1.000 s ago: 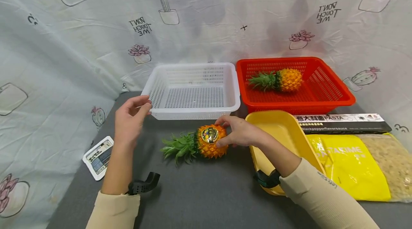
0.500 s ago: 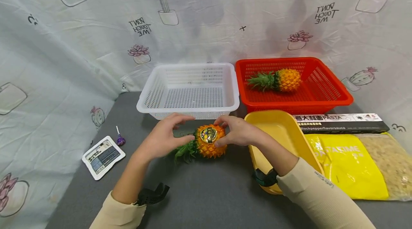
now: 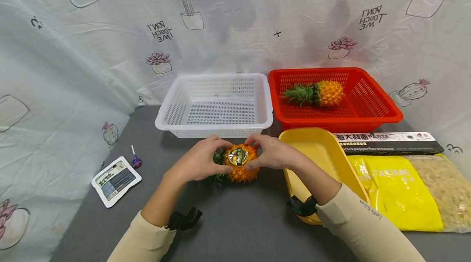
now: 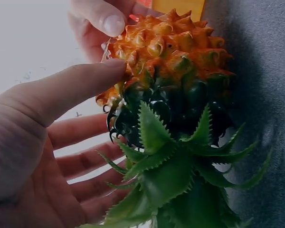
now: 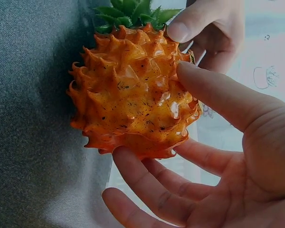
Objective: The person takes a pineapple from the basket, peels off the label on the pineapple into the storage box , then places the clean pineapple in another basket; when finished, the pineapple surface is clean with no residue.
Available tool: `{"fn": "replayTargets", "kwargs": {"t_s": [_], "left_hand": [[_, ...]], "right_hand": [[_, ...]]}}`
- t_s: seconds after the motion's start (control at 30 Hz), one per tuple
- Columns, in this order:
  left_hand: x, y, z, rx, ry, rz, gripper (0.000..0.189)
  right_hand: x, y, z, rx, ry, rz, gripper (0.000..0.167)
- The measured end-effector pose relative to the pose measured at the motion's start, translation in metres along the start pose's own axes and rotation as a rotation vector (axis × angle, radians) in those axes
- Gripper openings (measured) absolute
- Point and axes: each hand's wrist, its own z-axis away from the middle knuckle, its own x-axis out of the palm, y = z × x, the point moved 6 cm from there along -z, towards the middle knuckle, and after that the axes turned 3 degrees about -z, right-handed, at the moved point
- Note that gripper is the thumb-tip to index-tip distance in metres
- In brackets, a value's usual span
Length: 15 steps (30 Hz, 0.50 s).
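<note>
A small orange pineapple (image 3: pixel 244 175) with a round sticker lies on its side on the grey table, green crown pointing left. My left hand (image 3: pixel 200 160) holds it at the crown end; in the left wrist view its thumb (image 4: pixel 97 76) presses the orange skin just above the dark green base of the leaves (image 4: pixel 166 173). At the opposite end my right hand (image 3: pixel 273 152) grips the fruit, thumb on the near side and fingers (image 5: pixel 147 185) round the bottom. Much of the crown is hidden behind the left hand in the head view.
Behind the hands stand a white basket (image 3: pixel 217 126) and a red basket (image 3: pixel 338 124) with another pineapple (image 3: pixel 330 93) inside. On the right are a yellow tray (image 3: pixel 319 145), a pasta box (image 3: pixel 390 148) and a yellow bag (image 3: pixel 397 196). A lollipop (image 3: pixel 136 162) and a white packet (image 3: pixel 117 182) lie left.
My left hand has left the white basket's left side and come right and nearer, onto the pineapple's crown end. The basket's near-left corner shifted slightly left. My right hand has stayed on the pineapple.
</note>
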Motion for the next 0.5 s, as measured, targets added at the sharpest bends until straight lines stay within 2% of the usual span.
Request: {"fn": "replayTargets", "kwargs": {"t_s": [0.3, 0.5], "left_hand": [[0.001, 0.001, -0.003, -0.018, -0.011, 0.000, 0.059], [0.002, 0.001, -0.004, -0.017, -0.007, 0.001, 0.056]], "right_hand": [[-0.004, -0.006, 0.003, -0.018, -0.047, -0.016, 0.064], [-0.014, -0.018, -0.002, -0.105, 0.050, -0.010, 0.044]]}}
